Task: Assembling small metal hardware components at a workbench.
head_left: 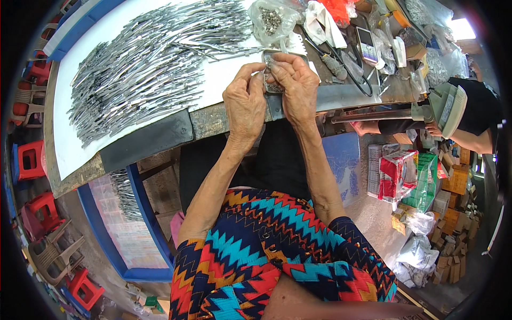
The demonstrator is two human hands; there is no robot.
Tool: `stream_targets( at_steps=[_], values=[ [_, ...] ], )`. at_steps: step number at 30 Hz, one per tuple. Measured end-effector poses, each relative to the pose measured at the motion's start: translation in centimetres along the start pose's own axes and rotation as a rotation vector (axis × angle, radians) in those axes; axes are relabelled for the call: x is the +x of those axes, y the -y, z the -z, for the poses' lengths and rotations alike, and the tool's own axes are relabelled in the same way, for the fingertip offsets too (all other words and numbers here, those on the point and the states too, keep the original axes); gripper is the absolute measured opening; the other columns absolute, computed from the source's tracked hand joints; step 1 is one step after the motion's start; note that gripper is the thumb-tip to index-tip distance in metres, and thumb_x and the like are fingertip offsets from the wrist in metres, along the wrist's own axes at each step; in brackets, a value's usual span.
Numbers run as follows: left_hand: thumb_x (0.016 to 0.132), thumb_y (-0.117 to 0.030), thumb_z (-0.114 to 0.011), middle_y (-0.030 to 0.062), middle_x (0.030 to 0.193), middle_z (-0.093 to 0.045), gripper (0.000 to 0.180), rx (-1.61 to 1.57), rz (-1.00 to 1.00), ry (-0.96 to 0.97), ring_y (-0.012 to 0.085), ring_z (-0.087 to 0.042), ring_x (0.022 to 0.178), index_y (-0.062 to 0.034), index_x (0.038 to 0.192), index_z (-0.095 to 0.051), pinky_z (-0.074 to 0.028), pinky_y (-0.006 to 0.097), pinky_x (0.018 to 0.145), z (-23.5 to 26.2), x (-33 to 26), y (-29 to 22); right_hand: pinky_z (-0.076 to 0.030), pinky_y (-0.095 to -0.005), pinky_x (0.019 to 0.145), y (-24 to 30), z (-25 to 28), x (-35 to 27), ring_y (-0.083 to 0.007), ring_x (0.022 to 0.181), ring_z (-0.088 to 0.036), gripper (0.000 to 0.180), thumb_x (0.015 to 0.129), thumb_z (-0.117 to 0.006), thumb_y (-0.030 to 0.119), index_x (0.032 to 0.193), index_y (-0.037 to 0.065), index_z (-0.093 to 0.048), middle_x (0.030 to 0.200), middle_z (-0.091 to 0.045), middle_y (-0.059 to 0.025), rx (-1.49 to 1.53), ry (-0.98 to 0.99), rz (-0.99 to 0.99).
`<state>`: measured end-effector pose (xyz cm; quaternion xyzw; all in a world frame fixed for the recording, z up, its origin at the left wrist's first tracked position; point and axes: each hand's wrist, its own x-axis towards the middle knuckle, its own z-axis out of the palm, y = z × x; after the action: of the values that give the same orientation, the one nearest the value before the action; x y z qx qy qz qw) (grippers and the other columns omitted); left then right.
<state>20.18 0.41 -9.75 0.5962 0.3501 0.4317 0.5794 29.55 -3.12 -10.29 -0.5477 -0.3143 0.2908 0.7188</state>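
Note:
My left hand (244, 101) and my right hand (296, 85) meet over the edge of the workbench (154, 140). Between their fingertips is a small grey metal block (273, 84) strewn with tiny metal bits. The right fingers pinch a small metal piece at its top; the left thumb and forefinger pinch at its side. Left of the hands, a big heap of thin shiny metal rods (149, 64) lies on a white sheet (64, 144).
A clear bag of small metal parts (272, 20), white cloth, pliers with black cable (341, 66) and a phone (367, 45) lie behind the hands. Another person (469, 117) sits at right beside stacked boxes. Red plastic stools (29, 160) stand at left.

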Motion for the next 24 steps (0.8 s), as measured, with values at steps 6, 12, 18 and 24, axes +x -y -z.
stream_targets(
  at_steps=[6, 12, 18, 24],
  values=[
    [0.086, -0.007, -0.049, -0.0033, 0.058, -0.048, 0.015, 0.021, -0.028, -0.032, 0.0025, -0.04, 0.053, -0.0029, 0.094, -0.061, -0.03, 0.019, 0.046, -0.5, 0.0, 0.3, -0.042, -0.0192, 0.055, -0.3, -0.2, 0.0, -0.0076, 0.06, -0.051, 0.019, 0.083, -0.052, 0.002, 0.098, -0.009, -0.051, 0.075, -0.06, -0.0082, 0.04, -0.025, 0.033],
    [0.086, -0.005, -0.049, -0.003, 0.059, -0.049, 0.015, 0.048, -0.036, -0.032, 0.0026, -0.041, 0.053, -0.0018, 0.094, -0.061, -0.031, 0.019, 0.046, -0.6, 0.0, 0.6, -0.041, -0.0194, 0.053, -0.2, -0.5, -0.1, -0.0064, 0.058, -0.05, 0.017, 0.084, -0.049, 0.002, 0.098, -0.008, -0.051, 0.07, -0.058, -0.0061, -0.135, -0.058, 0.095],
    [0.086, -0.005, -0.049, -0.0023, 0.059, -0.051, 0.015, 0.024, -0.075, -0.047, 0.0025, -0.042, 0.053, -0.0006, 0.095, -0.06, -0.032, 0.019, 0.045, -0.8, 0.2, 0.8, -0.041, -0.0198, 0.049, 0.3, -1.2, -0.5, -0.0054, 0.057, -0.049, 0.016, 0.084, -0.048, 0.001, 0.098, -0.007, -0.051, 0.069, -0.056, -0.0047, -0.233, -0.106, 0.111],
    [0.085, -0.005, -0.051, -0.0028, 0.059, -0.052, 0.015, -0.035, -0.028, -0.018, 0.0011, -0.042, 0.051, -0.0017, 0.095, -0.061, -0.033, 0.017, 0.044, -0.5, 0.3, 0.4, -0.04, -0.0188, 0.048, 0.3, -1.3, -0.7, -0.0041, 0.057, -0.047, 0.017, 0.086, -0.049, 0.004, 0.1, -0.006, -0.05, 0.071, -0.056, -0.0042, -0.253, -0.096, 0.139]
  ],
)
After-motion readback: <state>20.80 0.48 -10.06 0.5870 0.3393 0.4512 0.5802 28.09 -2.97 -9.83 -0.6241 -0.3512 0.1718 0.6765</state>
